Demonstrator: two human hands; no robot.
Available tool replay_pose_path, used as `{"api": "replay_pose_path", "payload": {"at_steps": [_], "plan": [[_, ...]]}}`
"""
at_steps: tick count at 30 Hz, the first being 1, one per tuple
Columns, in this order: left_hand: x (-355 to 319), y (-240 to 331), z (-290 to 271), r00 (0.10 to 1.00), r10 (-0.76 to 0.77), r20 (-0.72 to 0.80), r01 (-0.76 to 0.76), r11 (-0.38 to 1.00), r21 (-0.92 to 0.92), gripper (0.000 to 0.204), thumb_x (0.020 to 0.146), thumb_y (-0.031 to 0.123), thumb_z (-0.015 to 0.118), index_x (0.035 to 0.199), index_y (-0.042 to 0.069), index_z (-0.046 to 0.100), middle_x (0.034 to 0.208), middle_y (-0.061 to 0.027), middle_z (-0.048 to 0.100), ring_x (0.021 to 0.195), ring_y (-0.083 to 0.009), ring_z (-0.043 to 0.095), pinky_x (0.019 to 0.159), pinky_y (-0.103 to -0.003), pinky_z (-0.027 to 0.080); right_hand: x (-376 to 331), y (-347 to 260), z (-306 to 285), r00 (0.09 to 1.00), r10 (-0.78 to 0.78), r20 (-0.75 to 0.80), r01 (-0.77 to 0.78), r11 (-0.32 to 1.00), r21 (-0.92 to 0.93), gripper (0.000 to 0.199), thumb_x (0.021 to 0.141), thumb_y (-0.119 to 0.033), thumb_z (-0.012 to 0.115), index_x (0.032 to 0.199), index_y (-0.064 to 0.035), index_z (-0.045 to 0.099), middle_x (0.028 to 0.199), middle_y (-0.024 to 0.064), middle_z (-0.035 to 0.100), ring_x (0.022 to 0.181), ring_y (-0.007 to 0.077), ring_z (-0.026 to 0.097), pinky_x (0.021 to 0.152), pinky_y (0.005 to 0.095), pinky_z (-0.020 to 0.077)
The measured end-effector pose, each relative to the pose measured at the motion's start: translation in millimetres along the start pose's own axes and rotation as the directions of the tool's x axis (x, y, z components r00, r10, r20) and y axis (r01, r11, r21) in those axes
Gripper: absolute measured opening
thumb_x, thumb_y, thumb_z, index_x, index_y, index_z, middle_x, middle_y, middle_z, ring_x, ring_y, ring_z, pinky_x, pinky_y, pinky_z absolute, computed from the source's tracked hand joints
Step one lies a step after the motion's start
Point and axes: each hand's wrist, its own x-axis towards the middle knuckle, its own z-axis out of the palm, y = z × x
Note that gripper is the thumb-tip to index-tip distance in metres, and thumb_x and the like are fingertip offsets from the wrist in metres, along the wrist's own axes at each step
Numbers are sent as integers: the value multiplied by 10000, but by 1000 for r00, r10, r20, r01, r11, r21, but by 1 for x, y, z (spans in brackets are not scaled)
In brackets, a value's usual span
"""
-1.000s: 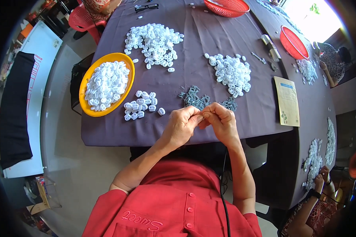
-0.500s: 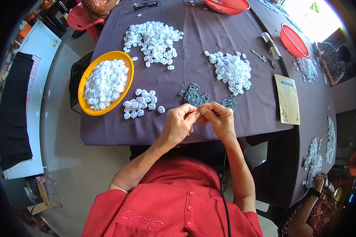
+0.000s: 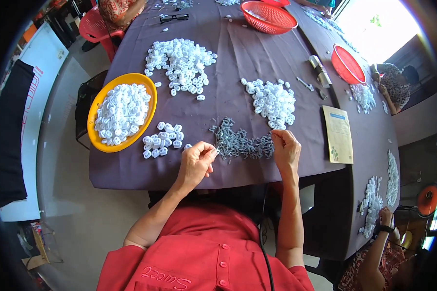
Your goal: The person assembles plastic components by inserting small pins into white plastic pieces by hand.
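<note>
A desk point(image 3: 224, 101) under a dark purple cloth filled the middle of the view, with one red chair point(image 3: 93, 26) by its far left side. Two red baskets stood whole on it, one at the far side point(image 3: 269, 30) and one farther right point(image 3: 348, 64); part of a third point(image 3: 277, 3) showed at the top edge. One yellow plate point(image 3: 91, 125), piled with white pieces, sat at the left. Beyond the hands lay two loose heaps of white pieces, a left heap point(image 3: 179, 65) and a right heap point(image 3: 272, 102), both too crowded to count. One pile of thin grey pins point(image 3: 235, 139), also past counting, lay just ahead of the person. One tan envelope point(image 3: 338, 135) lay to the right. A small cluster point(image 3: 160, 140) of roughly twenty white pieces lay between the plate and the left hand point(image 3: 214, 151), whose fingers pinched one small white piece point(image 3: 217, 152) at the near left edge of the pins. The right hand point(image 3: 275, 133) covered part of the pile's right end, its fingers narrow at the tips; whether they held a pin could not be told. One pair of glasses point(image 3: 174, 18) lay far off, and one single piece point(image 3: 187, 146) lay just beside the left hand.
</note>
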Motion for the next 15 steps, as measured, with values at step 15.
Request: {"api": "replay_pose_path", "payload": {"at_steps": [15], "plan": [[1,-1,2,1000,18,26,-17,999,-31,112,860,121,563,839,13,583,651,-2,544,468,-38,497,369,-178,400,31,-2,25,984,-95,151,164,816,-555,137,785,-159,599,837,-40,646,838,126,583,785,300,586,691,389,461]]}}
